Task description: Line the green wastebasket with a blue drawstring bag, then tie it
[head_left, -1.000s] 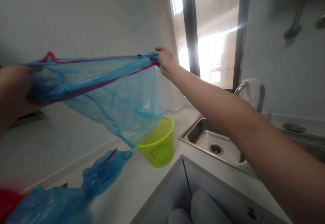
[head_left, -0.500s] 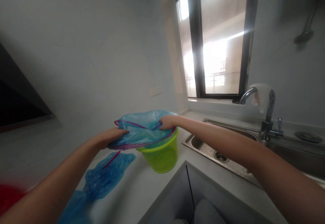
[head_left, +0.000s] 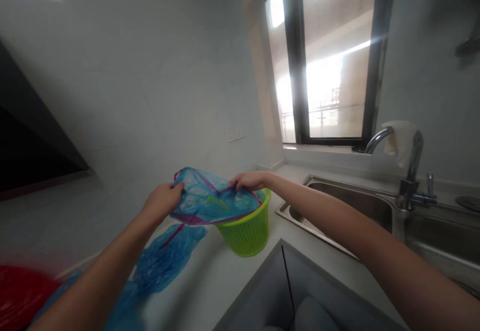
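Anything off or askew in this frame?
The blue bag sits lopsided: the right hand has its hem at the green basket rim, while the left hand holds the other side out past it. More blue bags lie crumpled on the counter.

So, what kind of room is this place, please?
Most likely a home kitchen. A stainless steel sink with a faucet is set into a white countertop under a window, and a dark range hood seems to hang on the left.
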The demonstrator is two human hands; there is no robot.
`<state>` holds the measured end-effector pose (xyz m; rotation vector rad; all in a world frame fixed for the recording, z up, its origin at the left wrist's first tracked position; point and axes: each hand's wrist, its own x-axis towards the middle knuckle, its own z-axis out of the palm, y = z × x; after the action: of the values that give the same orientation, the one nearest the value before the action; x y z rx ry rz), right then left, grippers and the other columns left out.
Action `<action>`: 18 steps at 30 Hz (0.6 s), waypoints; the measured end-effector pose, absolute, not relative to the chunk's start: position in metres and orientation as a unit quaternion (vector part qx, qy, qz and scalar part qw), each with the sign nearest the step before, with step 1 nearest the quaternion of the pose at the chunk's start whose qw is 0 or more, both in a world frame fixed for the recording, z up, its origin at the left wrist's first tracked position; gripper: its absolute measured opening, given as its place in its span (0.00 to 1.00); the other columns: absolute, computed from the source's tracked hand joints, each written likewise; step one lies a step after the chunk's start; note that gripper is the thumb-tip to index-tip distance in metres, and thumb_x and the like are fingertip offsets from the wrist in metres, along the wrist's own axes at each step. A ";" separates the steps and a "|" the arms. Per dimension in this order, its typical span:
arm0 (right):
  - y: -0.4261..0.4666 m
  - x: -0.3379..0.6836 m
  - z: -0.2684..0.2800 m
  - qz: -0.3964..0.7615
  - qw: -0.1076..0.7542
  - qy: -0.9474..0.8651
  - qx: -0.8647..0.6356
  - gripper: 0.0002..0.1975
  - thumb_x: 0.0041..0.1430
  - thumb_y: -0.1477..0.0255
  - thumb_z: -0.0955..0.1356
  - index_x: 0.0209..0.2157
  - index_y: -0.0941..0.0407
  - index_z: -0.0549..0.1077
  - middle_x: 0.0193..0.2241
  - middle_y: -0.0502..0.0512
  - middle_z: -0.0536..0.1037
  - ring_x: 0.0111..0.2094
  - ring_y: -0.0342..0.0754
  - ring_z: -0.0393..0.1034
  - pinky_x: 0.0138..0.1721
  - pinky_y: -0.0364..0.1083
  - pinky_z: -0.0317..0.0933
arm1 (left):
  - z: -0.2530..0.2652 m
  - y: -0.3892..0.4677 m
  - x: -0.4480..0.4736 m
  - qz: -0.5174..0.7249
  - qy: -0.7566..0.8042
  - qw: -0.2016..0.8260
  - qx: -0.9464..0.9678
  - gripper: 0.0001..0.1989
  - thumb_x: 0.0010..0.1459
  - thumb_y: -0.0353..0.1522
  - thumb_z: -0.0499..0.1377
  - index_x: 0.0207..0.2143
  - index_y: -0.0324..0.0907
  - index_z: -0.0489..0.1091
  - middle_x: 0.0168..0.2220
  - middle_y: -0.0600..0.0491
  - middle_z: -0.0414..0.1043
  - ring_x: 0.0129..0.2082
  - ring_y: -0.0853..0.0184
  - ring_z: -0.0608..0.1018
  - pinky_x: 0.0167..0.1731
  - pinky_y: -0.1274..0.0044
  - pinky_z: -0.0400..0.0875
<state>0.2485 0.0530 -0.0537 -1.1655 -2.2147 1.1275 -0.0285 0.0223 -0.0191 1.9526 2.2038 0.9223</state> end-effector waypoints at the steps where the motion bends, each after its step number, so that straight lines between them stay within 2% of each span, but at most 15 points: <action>1: 0.057 0.259 -0.051 0.345 0.235 -0.790 -0.450 0.21 0.52 0.86 0.63 0.41 0.58 0.80 0.40 0.53 0.83 0.37 0.46 0.77 0.36 0.39 0.68 | -0.018 0.023 -0.033 0.287 0.718 0.019 0.634 0.18 0.57 0.41 0.52 0.25 0.39 0.73 0.29 0.41 0.76 0.32 0.51 0.78 0.30 0.70 0.67; 4: 0.069 0.290 -0.050 0.194 0.297 -0.745 -0.565 0.18 0.55 0.84 0.61 0.42 0.64 0.79 0.42 0.63 0.82 0.40 0.52 0.77 0.34 0.41 0.65 | -0.024 0.027 -0.043 0.255 0.721 0.027 0.644 0.10 0.51 0.32 0.53 0.29 0.38 0.74 0.27 0.43 0.75 0.31 0.54 0.77 0.29 0.72 0.65; 7: 0.077 0.312 -0.058 0.127 0.287 -0.716 -0.623 0.15 0.60 0.76 0.62 0.37 0.68 0.79 0.40 0.74 0.81 0.41 0.60 0.76 0.34 0.46 0.62 | -0.042 0.030 -0.044 0.247 0.701 0.074 0.665 0.15 0.39 0.26 0.53 0.32 0.39 0.74 0.24 0.47 0.74 0.29 0.56 0.77 0.27 0.74 0.64; 9: 0.079 0.319 -0.067 0.107 0.265 -0.723 -0.630 0.16 0.62 0.71 0.64 0.33 0.67 0.79 0.36 0.73 0.81 0.39 0.61 0.76 0.34 0.46 0.61 | -0.055 0.031 -0.040 0.238 0.667 0.139 0.692 0.18 0.35 0.26 0.52 0.32 0.39 0.74 0.24 0.49 0.74 0.27 0.57 0.76 0.25 0.75 0.65; 12: 0.079 0.319 -0.082 0.095 0.236 -0.757 -0.602 0.17 0.64 0.64 0.65 0.32 0.62 0.80 0.35 0.66 0.82 0.37 0.56 0.76 0.35 0.44 0.60 | -0.069 0.031 -0.030 0.219 0.603 0.231 0.731 0.17 0.35 0.29 0.52 0.30 0.40 0.75 0.25 0.50 0.75 0.25 0.58 0.76 0.23 0.75 0.65; 15: 0.078 0.316 -0.090 0.063 0.247 -0.775 -0.579 0.18 0.66 0.60 0.64 0.40 0.59 0.78 0.41 0.63 0.82 0.41 0.54 0.75 0.38 0.44 0.59 | -0.072 0.031 -0.020 0.210 0.564 0.273 0.750 0.13 0.39 0.34 0.56 0.29 0.40 0.75 0.26 0.50 0.76 0.24 0.60 0.75 0.22 0.75 0.65; 18: 0.078 0.312 -0.089 0.026 0.276 -0.766 -0.579 0.18 0.69 0.60 0.62 0.46 0.59 0.76 0.42 0.64 0.81 0.43 0.54 0.74 0.39 0.45 0.58 | -0.068 0.038 -0.013 0.248 0.547 0.269 0.753 0.13 0.44 0.38 0.57 0.28 0.39 0.75 0.28 0.50 0.76 0.28 0.61 0.75 0.27 0.76 0.67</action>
<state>0.3121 0.0776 -0.0890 -1.5565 -2.0589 0.0689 -0.0132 0.0380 -0.0675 2.0298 1.4750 0.6693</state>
